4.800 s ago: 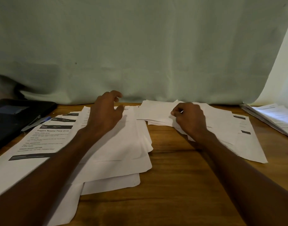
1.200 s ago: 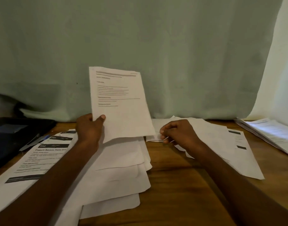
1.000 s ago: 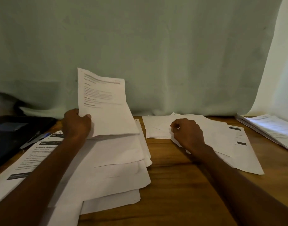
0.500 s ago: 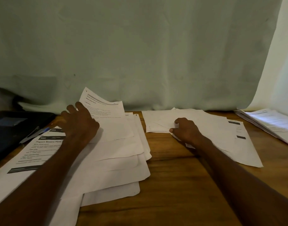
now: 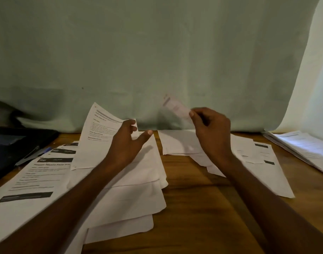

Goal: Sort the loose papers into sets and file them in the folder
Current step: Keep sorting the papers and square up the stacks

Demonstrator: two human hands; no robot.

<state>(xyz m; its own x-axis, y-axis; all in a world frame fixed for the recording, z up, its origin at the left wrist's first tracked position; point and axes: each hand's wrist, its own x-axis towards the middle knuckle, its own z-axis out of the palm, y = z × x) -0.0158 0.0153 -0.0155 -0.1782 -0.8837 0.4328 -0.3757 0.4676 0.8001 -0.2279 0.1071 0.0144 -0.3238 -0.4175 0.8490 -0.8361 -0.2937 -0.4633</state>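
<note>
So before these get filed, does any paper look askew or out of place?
The middle pile is fanned unevenly, edges stepped. One sheet stands lifted against the left hand; the right hand pinches a blurred slip.
</note>
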